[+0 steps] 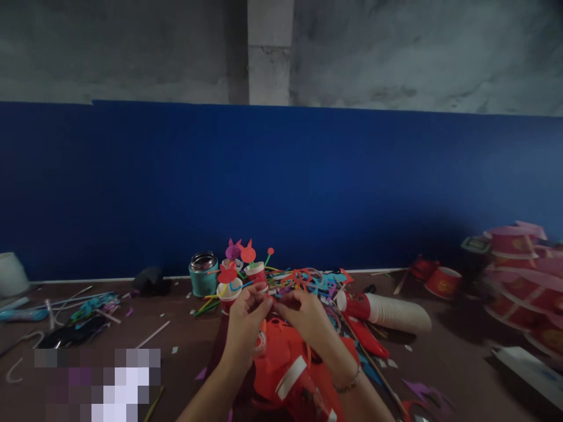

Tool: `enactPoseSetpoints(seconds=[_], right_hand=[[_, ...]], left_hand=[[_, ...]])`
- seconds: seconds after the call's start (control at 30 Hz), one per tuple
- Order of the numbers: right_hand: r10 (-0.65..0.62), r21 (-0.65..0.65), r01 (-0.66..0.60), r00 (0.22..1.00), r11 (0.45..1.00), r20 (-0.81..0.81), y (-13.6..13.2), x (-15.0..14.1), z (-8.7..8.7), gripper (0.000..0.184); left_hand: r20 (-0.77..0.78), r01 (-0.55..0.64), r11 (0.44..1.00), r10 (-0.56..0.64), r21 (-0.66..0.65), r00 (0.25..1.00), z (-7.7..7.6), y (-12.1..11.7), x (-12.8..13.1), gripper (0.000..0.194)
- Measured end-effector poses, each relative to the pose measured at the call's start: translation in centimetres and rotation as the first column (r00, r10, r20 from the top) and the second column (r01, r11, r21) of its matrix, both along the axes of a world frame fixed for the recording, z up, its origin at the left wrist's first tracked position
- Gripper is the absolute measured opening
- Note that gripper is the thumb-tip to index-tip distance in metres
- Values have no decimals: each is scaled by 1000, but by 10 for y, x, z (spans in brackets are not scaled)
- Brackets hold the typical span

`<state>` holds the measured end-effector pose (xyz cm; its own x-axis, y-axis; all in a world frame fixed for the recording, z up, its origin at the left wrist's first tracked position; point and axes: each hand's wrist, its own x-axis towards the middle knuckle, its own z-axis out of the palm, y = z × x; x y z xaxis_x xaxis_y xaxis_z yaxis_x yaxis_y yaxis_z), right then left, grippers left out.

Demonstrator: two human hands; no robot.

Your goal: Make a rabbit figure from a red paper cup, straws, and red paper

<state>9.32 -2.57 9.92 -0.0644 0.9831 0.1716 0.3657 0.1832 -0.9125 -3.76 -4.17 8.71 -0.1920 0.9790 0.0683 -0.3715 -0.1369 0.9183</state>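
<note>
Red piece (pixel 270 299) is seemingly pinched by left hand (pixel 246 321) and right hand (pixel 304 316) at the fingertips, equally near both, at twelve o'clock from the red sheets (pixel 280 347), its long axis indiscernible

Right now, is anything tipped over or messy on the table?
Yes. A long stack of paper cups lies on its side, to the right of the right hand, though a cup near the teal jar stands upright. Purple scraps lie loose on the table, so it looks messy.
</note>
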Motion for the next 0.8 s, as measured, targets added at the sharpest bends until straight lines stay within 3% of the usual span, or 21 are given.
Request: enactPoseSetpoints(seconds=[0.13, 0.27, 0.4, 0.53, 0.67, 0.8], right_hand=[[92, 24, -90, 992, 996, -91, 4, 3, -4, 19], [181, 107, -173, 981, 979, -70, 8, 3, -6, 22], [197, 205, -185, 979, 961, -44, 10, 6, -6, 20], [190, 180, -184, 982, 966, -20, 9, 9, -2, 22], [73, 172, -80, 996, 982, 43, 5, 10, 2, 21], [2, 192, -7, 1000, 981, 26, -1, 8, 7, 18]], left_hand=[[-4, 47, 999, -47, -8, 999, -4, 4, 0, 46], [-29, 46, 999, -46, -20, 999, -5, 6, -2, 44], [-133, 95, 992, -106, -83, 985, -5, 7, -3, 31], [-213, 152, 986, -163, -69, 963, -6, 7, -2, 33], [-329, 24, 997, -1, 67, 944, -8, 9, -4, 29], [-489, -139, 952, 261, 272, 832, -12, 11, -9, 23]])
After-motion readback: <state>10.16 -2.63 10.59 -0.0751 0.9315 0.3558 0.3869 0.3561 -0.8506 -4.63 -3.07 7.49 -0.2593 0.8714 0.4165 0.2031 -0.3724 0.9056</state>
